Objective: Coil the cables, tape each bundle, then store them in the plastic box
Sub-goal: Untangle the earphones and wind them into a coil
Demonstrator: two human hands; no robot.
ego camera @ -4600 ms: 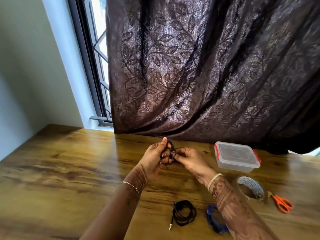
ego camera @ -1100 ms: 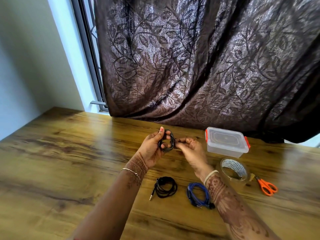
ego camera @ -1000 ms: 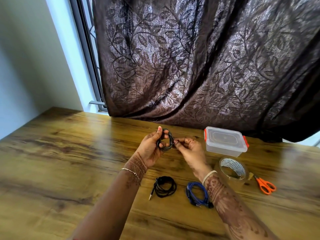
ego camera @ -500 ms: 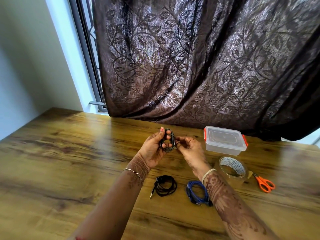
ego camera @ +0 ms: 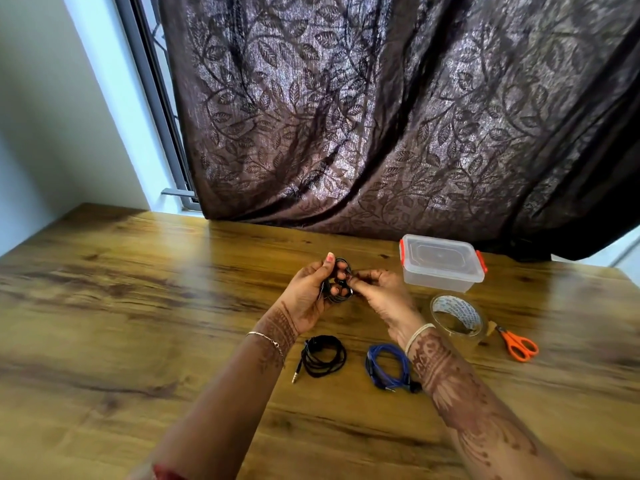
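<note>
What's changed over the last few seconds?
Nothing taken up or let go. The left hand still grips the small dark coil and the right hand still pinches its side. Black cable, blue cable, box, tape roll and scissors lie where they were.

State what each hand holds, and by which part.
Left hand grips the small coiled dark cable around its loops; right hand pinches the coil's right edge.

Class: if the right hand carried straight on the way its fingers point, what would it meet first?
The dark cable coil gripped by the left hand; the right hand seems to pinch it at its fingertips, though depth is unclear.
</note>
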